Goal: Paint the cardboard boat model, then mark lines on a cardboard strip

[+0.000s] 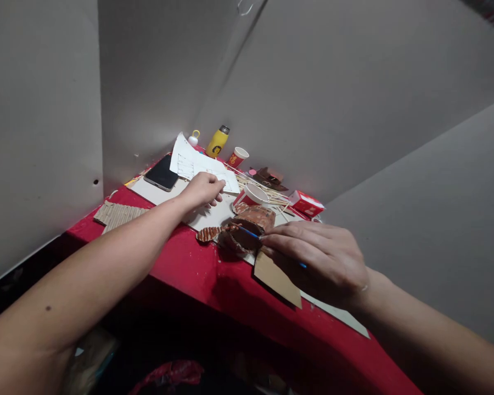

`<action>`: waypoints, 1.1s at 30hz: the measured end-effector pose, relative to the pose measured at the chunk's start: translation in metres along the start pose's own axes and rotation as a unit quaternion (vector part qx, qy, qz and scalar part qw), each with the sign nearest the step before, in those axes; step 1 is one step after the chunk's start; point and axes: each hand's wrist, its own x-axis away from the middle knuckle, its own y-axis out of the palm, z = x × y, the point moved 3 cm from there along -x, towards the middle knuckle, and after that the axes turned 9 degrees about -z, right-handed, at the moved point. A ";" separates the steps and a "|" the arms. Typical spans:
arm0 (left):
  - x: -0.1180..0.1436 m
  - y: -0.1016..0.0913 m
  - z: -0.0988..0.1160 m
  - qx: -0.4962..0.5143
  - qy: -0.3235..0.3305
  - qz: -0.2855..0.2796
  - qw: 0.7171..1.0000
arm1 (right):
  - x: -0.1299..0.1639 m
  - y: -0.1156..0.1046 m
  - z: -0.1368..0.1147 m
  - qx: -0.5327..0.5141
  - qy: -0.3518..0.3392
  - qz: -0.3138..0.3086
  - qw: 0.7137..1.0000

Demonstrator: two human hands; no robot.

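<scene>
Fingers (286, 233) of the right hand (316, 258) pinch a blue brush (247, 232) over the brown cardboard piece (251, 225); beyond it, left hand (201, 189) fingers curl onto white paper (197, 163).

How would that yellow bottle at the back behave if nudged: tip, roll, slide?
The yellow bottle stands tall and narrow, leaning in this view, so a push near the cap would probably tip it. Its round body would then likely roll, toward the red paper cup beside it. It looks rigid; how full it is, so its weight, cannot be told.
</scene>
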 end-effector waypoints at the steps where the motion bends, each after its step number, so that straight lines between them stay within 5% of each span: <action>1: 0.000 0.000 0.000 -0.001 0.000 0.000 1.000 | 0.001 -0.001 -0.002 -0.001 0.000 -0.004 1.000; 20: 0.002 -0.001 -0.002 0.003 0.015 0.015 1.000 | 0.003 -0.006 -0.011 -0.052 0.012 -0.010 0.999; 33: 0.001 -0.002 -0.002 0.013 0.017 0.021 1.000 | 0.007 0.008 0.009 -0.207 0.257 0.122 0.936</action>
